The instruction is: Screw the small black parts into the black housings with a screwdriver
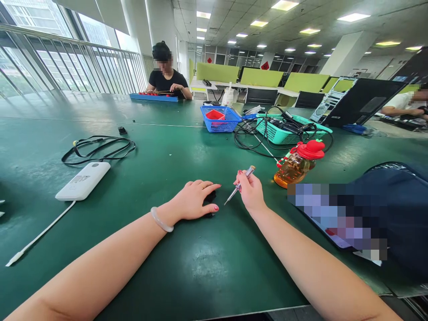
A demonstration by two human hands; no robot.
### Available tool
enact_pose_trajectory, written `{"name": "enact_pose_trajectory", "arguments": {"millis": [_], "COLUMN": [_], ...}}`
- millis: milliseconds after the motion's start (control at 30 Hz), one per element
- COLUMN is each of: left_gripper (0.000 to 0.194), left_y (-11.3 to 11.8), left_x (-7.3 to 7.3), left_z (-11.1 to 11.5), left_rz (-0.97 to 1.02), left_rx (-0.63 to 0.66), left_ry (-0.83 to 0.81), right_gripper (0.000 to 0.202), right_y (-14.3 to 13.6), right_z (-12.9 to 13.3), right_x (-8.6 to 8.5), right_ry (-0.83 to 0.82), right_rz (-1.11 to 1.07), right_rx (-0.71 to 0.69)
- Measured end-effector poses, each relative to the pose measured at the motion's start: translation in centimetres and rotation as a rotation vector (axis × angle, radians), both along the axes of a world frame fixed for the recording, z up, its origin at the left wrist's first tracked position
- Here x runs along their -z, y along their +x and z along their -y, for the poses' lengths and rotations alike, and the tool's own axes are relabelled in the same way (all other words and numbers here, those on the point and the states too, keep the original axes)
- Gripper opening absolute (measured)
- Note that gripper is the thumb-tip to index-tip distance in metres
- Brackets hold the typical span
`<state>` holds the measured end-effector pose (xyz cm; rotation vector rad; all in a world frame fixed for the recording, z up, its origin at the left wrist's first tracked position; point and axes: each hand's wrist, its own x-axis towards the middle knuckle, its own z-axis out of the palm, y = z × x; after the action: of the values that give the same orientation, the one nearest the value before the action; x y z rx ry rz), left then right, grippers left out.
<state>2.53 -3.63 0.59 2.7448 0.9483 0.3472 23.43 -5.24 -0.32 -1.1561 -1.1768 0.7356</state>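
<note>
My right hand (251, 192) grips a slim screwdriver (239, 185) with a clear handle, its metal tip slanting down to the left just above or at the table. Beside that tip, my left hand (195, 199) lies over a small black object (210, 199), thumb and fingers around its edges. Most of the black object is hidden under the palm, so I cannot make out its kind. A pale bangle circles my left wrist. Both hands are over the green tabletop (200, 276).
A white power bank (83, 180) with cables lies left. Ahead are a blue basket (220, 120) and a green basket (284, 133) of black cables. A red-lidded bottle of amber liquid (296, 167) and a dark cloth item (394, 209) are on the right. One person sits across the table.
</note>
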Motion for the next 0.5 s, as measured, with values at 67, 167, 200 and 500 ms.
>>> {"name": "enact_pose_trajectory", "arguments": {"millis": [67, 167, 200, 500], "left_gripper": [0.066, 0.058, 0.053, 0.029], "left_y": [0.7, 1.6, 1.8, -4.7], "left_x": [-0.3, -0.5, -0.5, -0.9], "left_z": [1.3, 3.1, 3.6, 8.4], "left_rz": [-0.044, -0.078, -0.083, -0.023], "left_rx": [-0.031, -0.054, -0.062, 0.095], "left_ry": [0.015, 0.017, 0.020, -0.063], "right_gripper": [0.048, 0.047, 0.047, 0.046], "right_y": [0.2, 0.6, 0.7, 0.7], "right_z": [-0.3, -0.8, -0.9, -0.9], "right_x": [0.2, 0.5, 0.6, 0.9], "right_ry": [0.008, 0.003, 0.000, -0.027], "right_rz": [-0.039, -0.095, -0.112, -0.118], "right_rx": [0.023, 0.070, 0.084, 0.126]}}
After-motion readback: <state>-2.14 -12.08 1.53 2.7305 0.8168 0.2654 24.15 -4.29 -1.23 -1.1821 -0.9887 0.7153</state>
